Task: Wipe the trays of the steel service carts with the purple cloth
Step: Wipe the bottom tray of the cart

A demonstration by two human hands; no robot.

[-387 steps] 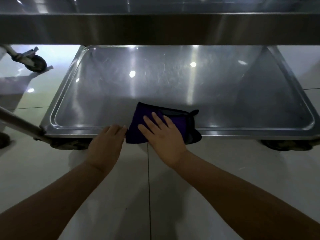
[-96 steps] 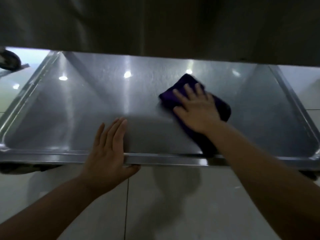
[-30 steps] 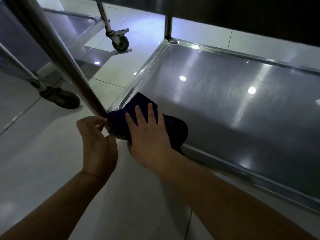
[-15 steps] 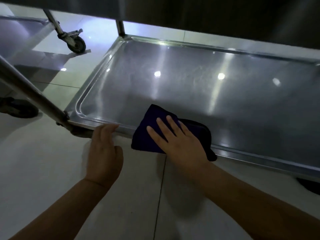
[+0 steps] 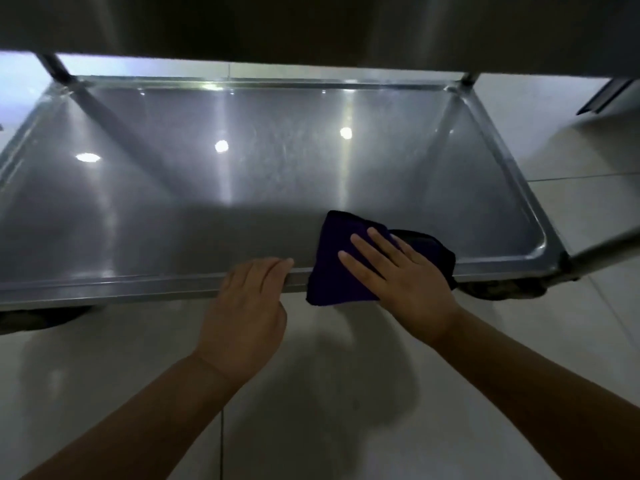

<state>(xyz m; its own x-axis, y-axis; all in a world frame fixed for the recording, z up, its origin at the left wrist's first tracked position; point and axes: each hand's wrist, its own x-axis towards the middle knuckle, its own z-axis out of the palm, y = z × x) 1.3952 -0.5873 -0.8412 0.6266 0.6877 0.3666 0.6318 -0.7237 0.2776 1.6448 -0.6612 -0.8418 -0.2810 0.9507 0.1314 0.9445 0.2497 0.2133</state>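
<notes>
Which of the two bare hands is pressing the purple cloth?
The right hand, fingers flat on the purple cloth draped over the steel tray's near rim. The left hand only rests on that rim, beside the cloth.

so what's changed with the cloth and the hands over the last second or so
The right hand has slid the purple cloth along the tray's near rim, from the left front corner to right of the middle. The left hand let go of the cloth's edge and now rests on the rim beside it. As before, the right palm lies flat on the cloth, which hangs over the rim.
</notes>
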